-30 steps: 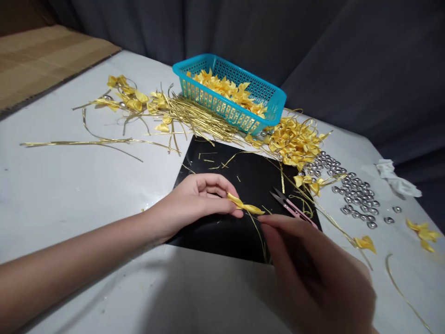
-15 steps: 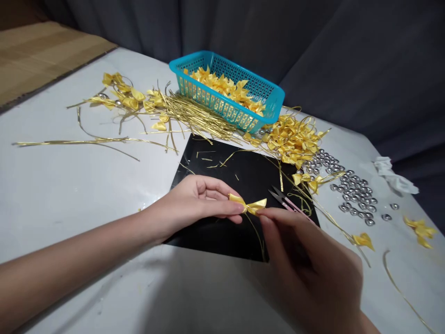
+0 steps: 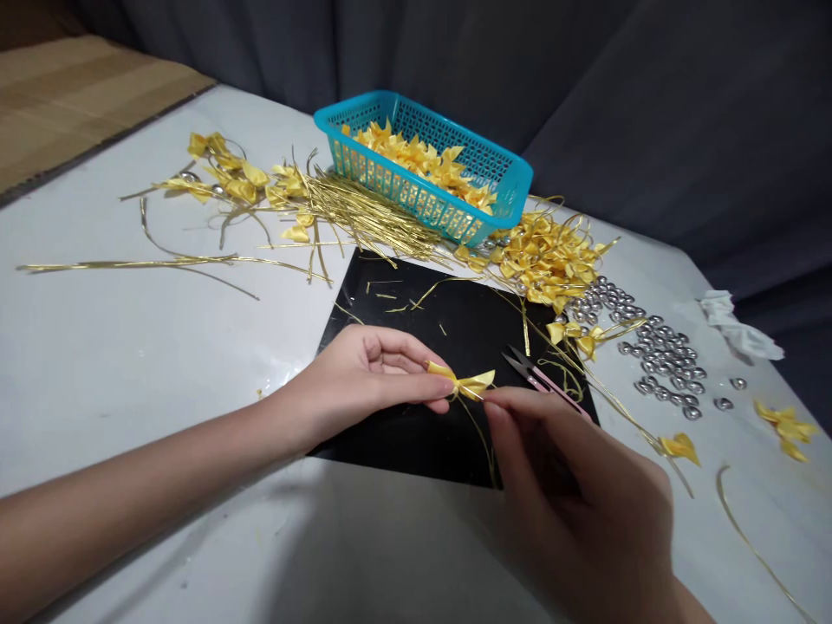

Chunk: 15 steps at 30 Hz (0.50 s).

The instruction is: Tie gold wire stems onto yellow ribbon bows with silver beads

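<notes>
My left hand (image 3: pixel 383 373) is closed in a pinch on the left side of a small yellow satin ribbon bow (image 3: pixel 473 383), above a black mat (image 3: pixel 403 442). My right hand (image 3: pixel 585 485) is closed too, thumb and forefinger pinched at the bow's right side. A thin shiny strand, seemingly gold cord, runs from the bow's middle to those fingertips. Another length of gold cord (image 3: pixel 484 440) hangs from the bow over the mat. Partly behind my right hand lie thread snips (image 3: pixel 539 375) with dark blades and pink handles.
A turquoise basket (image 3: pixel 422 186) of yellow bows stands at the back. Before it lies a bundle of gold cords (image 3: pixel 370 212). To the right are a pile of corded bows (image 3: pixel 546 260), scattered silver beads (image 3: pixel 669 360) and a crumpled white cloth (image 3: pixel 741 325).
The bow's right wing has tipped slightly, and the strand between its middle and my right fingertips now shows. Both hands keep nearly the same place; the view has shifted a little.
</notes>
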Motion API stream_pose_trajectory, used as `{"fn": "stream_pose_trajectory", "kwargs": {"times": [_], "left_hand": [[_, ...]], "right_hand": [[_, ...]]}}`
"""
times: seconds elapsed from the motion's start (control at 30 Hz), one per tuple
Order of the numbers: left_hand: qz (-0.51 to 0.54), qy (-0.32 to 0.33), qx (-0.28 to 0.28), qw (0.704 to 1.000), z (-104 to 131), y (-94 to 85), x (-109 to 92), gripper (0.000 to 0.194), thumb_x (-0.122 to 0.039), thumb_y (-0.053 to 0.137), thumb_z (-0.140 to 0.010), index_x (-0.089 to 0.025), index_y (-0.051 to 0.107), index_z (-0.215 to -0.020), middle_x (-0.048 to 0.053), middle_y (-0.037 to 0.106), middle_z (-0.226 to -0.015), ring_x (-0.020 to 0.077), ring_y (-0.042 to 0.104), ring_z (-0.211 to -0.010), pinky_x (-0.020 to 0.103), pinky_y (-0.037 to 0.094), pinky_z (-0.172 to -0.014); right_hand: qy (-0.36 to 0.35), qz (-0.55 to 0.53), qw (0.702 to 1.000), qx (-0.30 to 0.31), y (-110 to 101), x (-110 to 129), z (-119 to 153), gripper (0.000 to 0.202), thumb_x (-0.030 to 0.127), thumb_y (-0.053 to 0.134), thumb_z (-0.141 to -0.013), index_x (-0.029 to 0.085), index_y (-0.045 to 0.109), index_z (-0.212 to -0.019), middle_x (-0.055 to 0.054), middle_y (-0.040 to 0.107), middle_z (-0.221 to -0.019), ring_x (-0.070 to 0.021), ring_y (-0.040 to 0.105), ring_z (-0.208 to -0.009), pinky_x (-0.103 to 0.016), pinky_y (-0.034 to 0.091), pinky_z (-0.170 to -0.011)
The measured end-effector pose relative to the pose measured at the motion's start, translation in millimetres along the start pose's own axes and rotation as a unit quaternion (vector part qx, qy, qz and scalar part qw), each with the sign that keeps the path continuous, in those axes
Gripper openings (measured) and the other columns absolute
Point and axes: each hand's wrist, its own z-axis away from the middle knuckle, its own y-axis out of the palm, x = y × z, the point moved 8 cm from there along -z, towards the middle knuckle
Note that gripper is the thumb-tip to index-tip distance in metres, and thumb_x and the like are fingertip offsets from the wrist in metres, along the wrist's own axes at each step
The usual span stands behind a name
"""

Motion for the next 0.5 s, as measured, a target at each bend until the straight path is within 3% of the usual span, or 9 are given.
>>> {"fn": "stream_pose_trajectory", "kwargs": {"times": [0.27,0.5], "left_hand": [[-0.007,0.003,-0.003,1.000,-0.8,-0.6,1.6,0.011,-0.020,0.076,-0.066,-0.014,0.068,-0.072,0.000,0.072,-0.064,0.0106,0.067,-0.065,0.018,0.050,-0.068],[-0.008,0.008,-0.007,1.000,0.3,-0.4,1.1,0.010,-0.019,0.075,-0.066,-0.014,0.067,-0.071,0.000,0.071,-0.063,0.0095,0.066,-0.064,0.017,0.050,-0.067]], "right_hand": [[0.013,-0.007,1.000,0.006,2.4,-1.8,0.8,0.010,0.015,0.055,-0.083,0.021,0.061,-0.087,0.006,0.055,-0.053,-0.0051,0.042,-0.035,-0.017,0.036,-0.037],[0.011,-0.004,1.000,0.005,0.8,0.0,-1.1,0.011,0.011,0.055,-0.082,0.020,0.061,-0.086,0.005,0.057,-0.058,-0.0040,0.040,-0.037,-0.014,0.043,-0.044]]}}
